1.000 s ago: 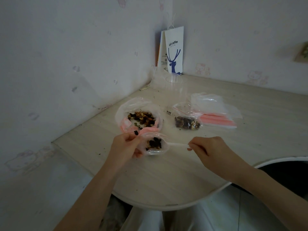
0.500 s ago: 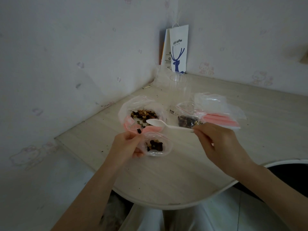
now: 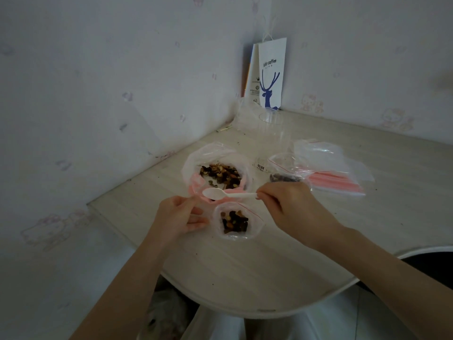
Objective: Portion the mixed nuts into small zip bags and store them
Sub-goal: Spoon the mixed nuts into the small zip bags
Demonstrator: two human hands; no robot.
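Mid-portioning: right hand (image 3: 291, 207) pinching empty white spoon (image 3: 215, 193) over big nut bag (image 3: 215, 173); left hand (image 3: 181, 217) loosely curled beside half-filled small zip bag (image 3: 235, 223) on counter (image 3: 245, 273). Next, probably: dip, scoop, tip in without spilling.

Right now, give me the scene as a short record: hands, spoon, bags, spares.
left hand: at the rim of the small zip bag, fingers beside its mouth
right hand: pinching the white plastic spoon by its handle
spoon: empty, bowl over the near edge of the big nut bag
small zip bag: open, partly filled
filled zip bag: lying behind the right hand
spare zip bags: stacked at right
table: scattered crumbs
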